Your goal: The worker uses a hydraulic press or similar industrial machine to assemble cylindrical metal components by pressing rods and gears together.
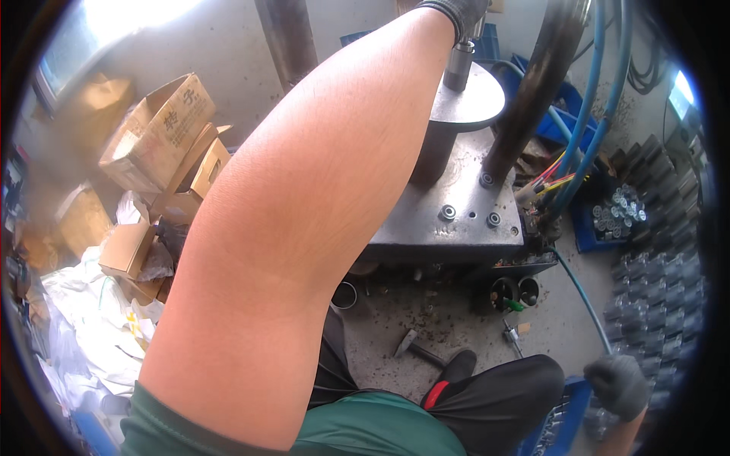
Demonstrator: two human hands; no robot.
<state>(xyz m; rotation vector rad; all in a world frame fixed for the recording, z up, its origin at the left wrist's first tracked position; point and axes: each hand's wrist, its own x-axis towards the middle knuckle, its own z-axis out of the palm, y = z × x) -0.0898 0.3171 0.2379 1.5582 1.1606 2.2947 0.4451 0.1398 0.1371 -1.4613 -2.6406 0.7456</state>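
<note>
My bare left arm reaches up across the view. The dark-gloved left hand is at the top edge, just above an upright metal cylinder on a round steel plate. Its fingers are mostly cut off, so its grip does not show. On the right, my right hand in a grey glove is curled beside the stacked metal parts and a blue bin holding metal pieces. Whatever is inside its curled fingers is hidden.
A steel machine base with small bearings stands ahead, between thick posts. Blue hoses run down its right side. On the floor are a hammer and cups. Cardboard boxes are piled left.
</note>
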